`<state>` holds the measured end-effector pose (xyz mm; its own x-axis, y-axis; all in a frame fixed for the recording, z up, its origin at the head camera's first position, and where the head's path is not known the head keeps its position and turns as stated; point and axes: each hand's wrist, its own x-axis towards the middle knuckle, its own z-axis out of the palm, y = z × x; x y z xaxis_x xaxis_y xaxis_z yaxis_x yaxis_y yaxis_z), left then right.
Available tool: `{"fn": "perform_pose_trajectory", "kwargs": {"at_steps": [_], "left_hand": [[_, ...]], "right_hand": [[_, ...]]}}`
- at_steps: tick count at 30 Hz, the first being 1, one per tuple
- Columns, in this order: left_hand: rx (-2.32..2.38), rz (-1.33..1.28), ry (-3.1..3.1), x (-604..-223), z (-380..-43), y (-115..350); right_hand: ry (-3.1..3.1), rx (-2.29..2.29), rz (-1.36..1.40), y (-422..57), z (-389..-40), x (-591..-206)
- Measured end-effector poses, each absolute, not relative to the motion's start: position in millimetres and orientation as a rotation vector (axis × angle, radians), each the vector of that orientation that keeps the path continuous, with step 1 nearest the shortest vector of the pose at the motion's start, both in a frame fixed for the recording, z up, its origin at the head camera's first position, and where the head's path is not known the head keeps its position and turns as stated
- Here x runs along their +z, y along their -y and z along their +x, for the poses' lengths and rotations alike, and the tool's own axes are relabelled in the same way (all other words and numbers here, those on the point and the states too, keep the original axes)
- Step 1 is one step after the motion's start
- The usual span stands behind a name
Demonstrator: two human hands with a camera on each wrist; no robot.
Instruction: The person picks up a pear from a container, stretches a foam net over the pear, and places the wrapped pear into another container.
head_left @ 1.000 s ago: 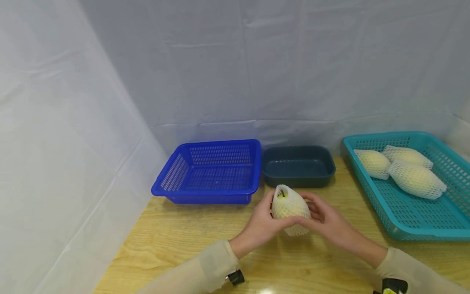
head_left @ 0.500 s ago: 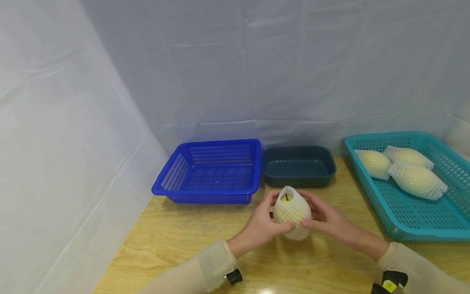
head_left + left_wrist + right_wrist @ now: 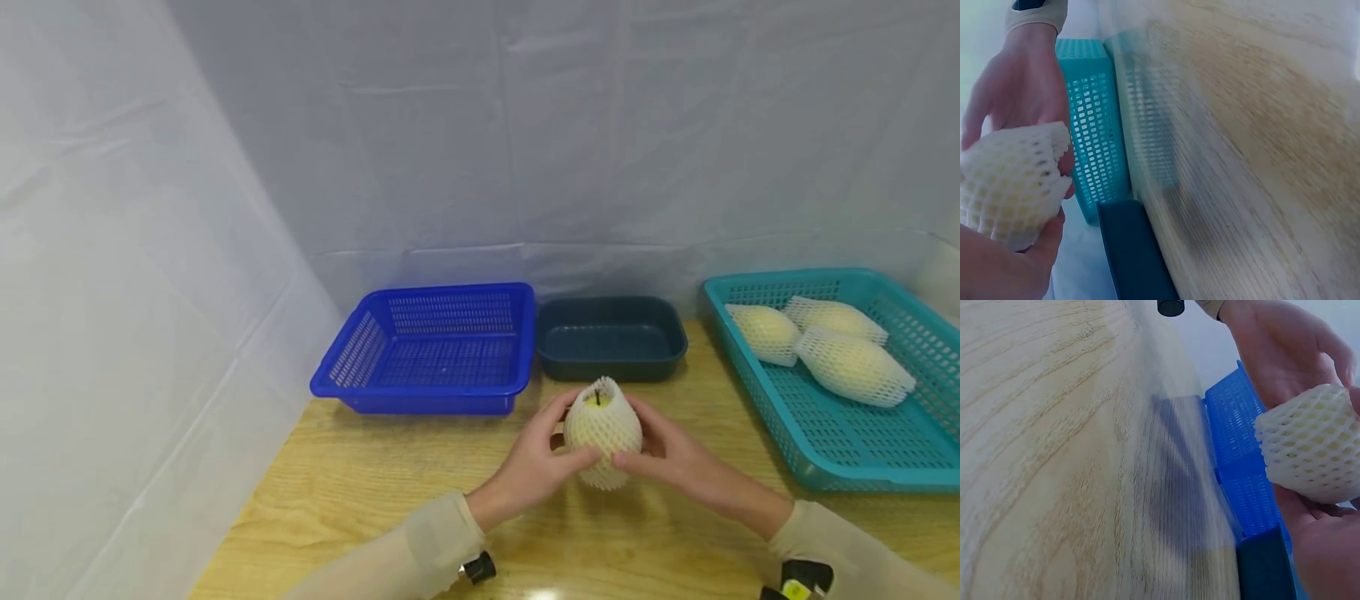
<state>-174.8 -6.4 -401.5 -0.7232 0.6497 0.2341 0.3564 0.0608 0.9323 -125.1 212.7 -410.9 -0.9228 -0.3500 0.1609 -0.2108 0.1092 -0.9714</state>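
A pale yellow pear (image 3: pixel 603 433) in a white foam net is held between both hands above the table, stem upward. The net's open top leaves the dark stem showing. My left hand (image 3: pixel 527 460) curves round its left side and my right hand (image 3: pixel 686 465) round its right. Both thumbs press the near side of the net, their tips a little apart. In the left wrist view, the net's (image 3: pixel 1010 181) ragged lower edge faces the table. The right wrist view shows the netted pear (image 3: pixel 1316 447) between both palms. Most far-side fingers are hidden behind it.
Behind the hands stand a blue basket (image 3: pixel 420 392) with nothing in it and a dark teal tray (image 3: pixel 611 371). At right, a turquoise basket (image 3: pixel 862 475) bears three netted fruits (image 3: pixel 855 367). White sheeting (image 3: pixel 480 150) rises behind the wooden table (image 3: pixel 360 492).
The pear has shifted slightly right and turned, so its stem now points more upright. My thumbs, which met at first, are now apart on the net. The baskets stay put.
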Motion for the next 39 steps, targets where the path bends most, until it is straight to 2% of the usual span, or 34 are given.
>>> {"fn": "perform_pose_trajectory", "kwargs": {"at_steps": [9,20,28,39], "left_hand": [[1.684,0.935,-2.163,-400,-170,-2],[1.693,0.775,-2.217,-399,-171,-5],[1.792,0.777,-2.101,-399,-173,-1],[1.804,0.86,-1.99,-401,-173,3]], "right_hand": [[-2.419,-1.943,-0.448,-209,-124,-416],[-2.4,-1.964,-0.463,-205,-123,-415],[-2.504,-1.818,-0.57,-214,-125,-409],[-2.155,-1.918,-0.633,-215,-124,-408]]}}
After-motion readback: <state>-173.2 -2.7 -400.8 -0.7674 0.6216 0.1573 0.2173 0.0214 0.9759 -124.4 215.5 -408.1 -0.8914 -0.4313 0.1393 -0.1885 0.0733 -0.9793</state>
